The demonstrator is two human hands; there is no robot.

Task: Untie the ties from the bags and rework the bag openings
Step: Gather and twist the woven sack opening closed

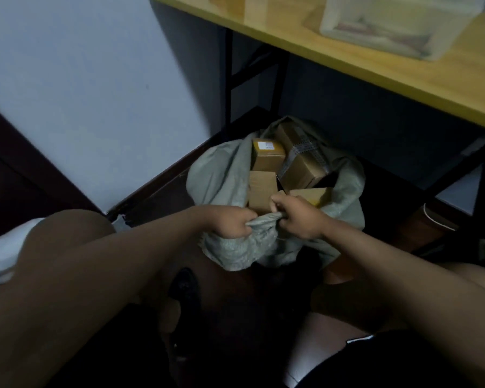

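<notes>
The bench (375,79) with its yellow edge runs above and behind the sack, carrying a pale translucent tub (398,26), blurred, whose contents I cannot make out. Below it, on the dark floor (157,191) against the wall, sits the grey woven sack (221,175), slumped and already gaping at the top, so no tie shows on it from here.

Inside the sack's mouth lie several cardboard boxes (266,158), piled loosely; one toward the back of the sack has a strip of patterned tape across it. They push the sack's walls outward, which I judge is why the opening sits so wide and uneven.

My left hand (230,222) is at the near rim of the sack, its fingers curled tight round a gathered fold of the cloth. My right hand (300,217) is just beside it on the same rim, its fingers pinching the bunched edge where it meets the left. The two grips sit almost touching, with the fabric twisted between them. I hold the rim close like this, I think, to control the slack so the edge can be rolled or regathered. The reworking looks under way, not finished.
</notes>
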